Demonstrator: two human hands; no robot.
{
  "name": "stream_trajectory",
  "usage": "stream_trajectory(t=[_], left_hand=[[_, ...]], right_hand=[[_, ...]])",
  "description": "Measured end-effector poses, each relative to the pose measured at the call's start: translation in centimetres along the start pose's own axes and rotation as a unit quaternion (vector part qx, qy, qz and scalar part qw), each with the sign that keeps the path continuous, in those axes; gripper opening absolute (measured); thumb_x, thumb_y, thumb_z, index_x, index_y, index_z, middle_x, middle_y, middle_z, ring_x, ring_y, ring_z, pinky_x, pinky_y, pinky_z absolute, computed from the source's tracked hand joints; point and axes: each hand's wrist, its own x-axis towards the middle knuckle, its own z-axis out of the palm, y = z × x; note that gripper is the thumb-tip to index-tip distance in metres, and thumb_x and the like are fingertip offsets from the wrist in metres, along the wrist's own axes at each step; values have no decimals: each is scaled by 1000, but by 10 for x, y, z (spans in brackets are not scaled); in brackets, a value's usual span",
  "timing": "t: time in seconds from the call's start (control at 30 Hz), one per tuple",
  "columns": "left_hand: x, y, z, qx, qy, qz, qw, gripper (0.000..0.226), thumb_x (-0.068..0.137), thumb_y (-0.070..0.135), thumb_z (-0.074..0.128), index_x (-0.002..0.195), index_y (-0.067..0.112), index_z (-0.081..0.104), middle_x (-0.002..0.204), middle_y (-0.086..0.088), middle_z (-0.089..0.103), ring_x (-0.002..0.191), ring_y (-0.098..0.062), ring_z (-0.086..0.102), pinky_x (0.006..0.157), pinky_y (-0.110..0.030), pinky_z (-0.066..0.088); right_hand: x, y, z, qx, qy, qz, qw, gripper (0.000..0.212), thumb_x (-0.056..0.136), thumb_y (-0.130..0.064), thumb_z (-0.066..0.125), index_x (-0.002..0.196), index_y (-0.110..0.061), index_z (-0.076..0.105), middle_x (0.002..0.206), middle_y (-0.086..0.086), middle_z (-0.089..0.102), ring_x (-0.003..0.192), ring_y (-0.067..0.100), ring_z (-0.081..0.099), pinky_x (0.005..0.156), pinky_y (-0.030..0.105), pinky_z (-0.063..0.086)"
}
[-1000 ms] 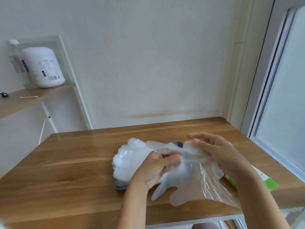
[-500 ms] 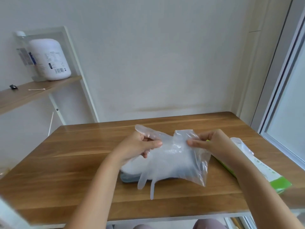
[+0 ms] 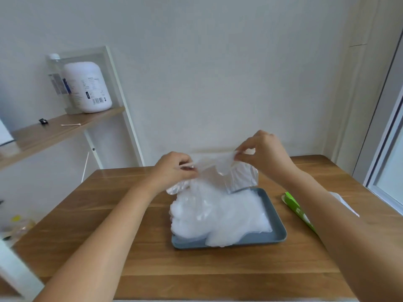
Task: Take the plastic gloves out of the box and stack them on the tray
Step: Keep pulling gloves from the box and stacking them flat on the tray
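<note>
Both hands risen since half second ago: your left hand and right hand hold glove stretched above tray far edge, fingers pinching its top corners. Stack already on tray; box at right on desk. Placing step. Next: lower glove flat onto stack, let go.

Wooden table with a grey-blue tray and, to its right, a green box.
</note>
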Motion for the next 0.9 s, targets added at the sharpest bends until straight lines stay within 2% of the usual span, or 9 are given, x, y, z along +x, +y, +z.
stream_trajectory(t=[0.1,0.17,0.33,0.43,0.53,0.63,0.73,0.83,0.9], left_hand=[[3,-6,4,75,144,96,982,14,81,27,76,76,20,64,79,12,60,79,-10,57,86,-34,37],[-1,-11,12,119,191,155,962,16,83,26,75,77,26,60,84,13,57,82,-12,54,91,-32,31],[-16,-37,39,201,138,145,959,13,83,13,73,85,25,69,99,13,61,103,-11,51,108,-33,15],[-24,-46,52,218,93,112,965,13,87,13,68,91,25,70,106,14,61,113,-11,47,112,-35,5],[-30,-51,61,264,32,59,962,15,92,16,60,99,24,71,115,16,57,122,-6,39,114,-35,-6],[-37,-59,66,293,13,4,956,16,94,20,57,91,22,72,109,15,59,121,-5,40,115,-40,-11],[-41,-66,61,293,53,-54,953,27,91,10,54,74,26,67,103,14,62,117,-9,46,118,-47,-8],[-41,-67,50,235,139,-89,958,40,90,-5,48,110,23,69,125,5,60,127,-14,45,121,-40,2],[-37,-59,48,158,181,-72,968,45,91,-9,44,124,16,62,134,0,55,130,-17,43,114,-30,23]], right_hand=[[-8,0,3,-2,94,-78,993,7,75,-20,79,82,-18,77,79,-9,70,86,12,47,79,29,29],[-21,4,5,-6,115,-102,988,7,74,-18,79,81,-18,77,77,-10,69,88,9,46,80,32,34],[-53,22,23,-13,73,-129,989,7,75,-24,73,80,-21,77,80,-10,72,95,4,49,85,28,34],[-70,35,39,-26,21,-117,993,14,68,-18,83,79,-23,78,81,-8,73,93,-3,47,82,35,42],[-81,47,53,-30,-84,-74,993,14,75,-21,80,88,-27,78,90,-15,74,100,11,63,96,44,43],[-87,53,61,-34,-160,-32,986,13,84,-24,72,95,-26,77,98,-11,74,107,14,62,103,29,34],[-92,55,64,-36,-207,-4,978,18,89,-23,66,104,-26,74,108,-10,71,106,7,61,86,1,29],[-95,55,64,-54,-220,21,974,22,93,-25,59,112,-28,71,115,-15,67,110,4,56,83,-3,27],[-97,54,65,-78,-214,25,973,25,95,-28,55,116,-31,68,117,-14,66,111,5,55,80,3,28]])
